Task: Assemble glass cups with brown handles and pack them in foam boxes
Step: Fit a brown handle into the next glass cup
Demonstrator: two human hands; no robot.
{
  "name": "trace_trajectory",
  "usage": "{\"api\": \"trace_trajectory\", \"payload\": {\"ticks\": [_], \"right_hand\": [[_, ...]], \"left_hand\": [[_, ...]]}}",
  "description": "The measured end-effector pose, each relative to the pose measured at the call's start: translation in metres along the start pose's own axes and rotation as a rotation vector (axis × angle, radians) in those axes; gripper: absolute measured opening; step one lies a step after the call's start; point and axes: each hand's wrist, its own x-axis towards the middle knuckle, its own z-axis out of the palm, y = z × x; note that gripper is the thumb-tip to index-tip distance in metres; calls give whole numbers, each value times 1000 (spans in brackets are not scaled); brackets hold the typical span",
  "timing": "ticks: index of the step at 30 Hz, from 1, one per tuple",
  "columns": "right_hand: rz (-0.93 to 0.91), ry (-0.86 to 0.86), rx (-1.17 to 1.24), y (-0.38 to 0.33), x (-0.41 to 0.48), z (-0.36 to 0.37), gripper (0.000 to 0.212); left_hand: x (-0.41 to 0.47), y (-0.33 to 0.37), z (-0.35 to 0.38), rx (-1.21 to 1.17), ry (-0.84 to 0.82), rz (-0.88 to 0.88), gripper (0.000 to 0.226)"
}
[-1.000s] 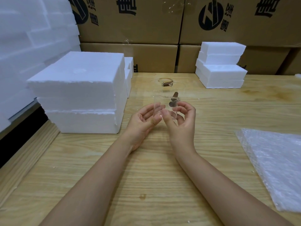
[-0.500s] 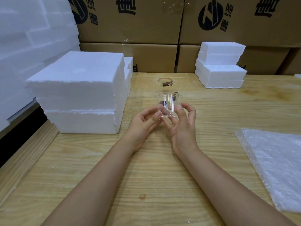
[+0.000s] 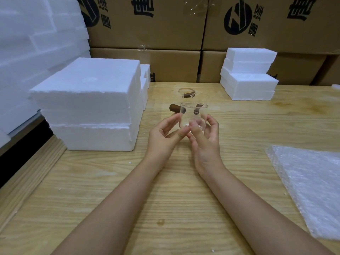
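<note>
Early stage, I judged: cup (image 3: 193,116) had handle (image 3: 174,108) on, pointing left. Second cup (image 3: 189,94) sat just behind on table (image 3: 128,199) (handle seemingly fitted too). Nothing visibly packed in foam boxes (image 3: 88,100). Left hand (image 3: 163,138) pinched cup base; right hand (image 3: 206,142) curled round its right side.

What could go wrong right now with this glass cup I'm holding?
The glass cup is pinched low near its base by the left hand and right hand, over the hard wooden table; a slip might crack it. Its brown handle sticks out sideways and could knock the second cup standing just behind.
</note>
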Motion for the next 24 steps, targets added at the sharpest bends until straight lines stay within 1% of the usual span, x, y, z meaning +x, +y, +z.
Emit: {"api": "trace_trajectory", "payload": {"ticks": [4, 5, 8, 9, 14, 17, 19, 21, 22, 24], "right_hand": [[76, 23, 7, -1, 2, -1, 50], [89, 16, 8, -1, 2, -1, 48], [118, -5, 4, -1, 3, -2, 33], [132, -20, 1, -1, 3, -2, 33], [241, -90, 27, -1, 5, 0, 56], [298, -77, 33, 0, 5, 0, 63], [316, -65, -8, 1, 6, -1, 63], [313, -42, -42, 2, 6, 0, 61], [302, -24, -54, 2, 6, 0, 61], [247, 20, -82, 1, 6, 0, 56]], "left_hand": [[-1, 1, 0, -3, 6, 5, 36], [-1, 1, 0, -14, 3, -16, 39], [0, 1, -2, -71, -42, -107, 50], [0, 1, -2, -72, -61, -128, 53], [-1, 4, -3, -37, -171, -131, 60], [0, 2, -3, -2, -178, -110, 48], [1, 1, -3, 20, -166, -93, 38], [2, -1, -4, 23, -155, -80, 32], [3, -2, -4, 18, -148, -77, 33], [3, -3, -4, 19, -133, -76, 45]]}}
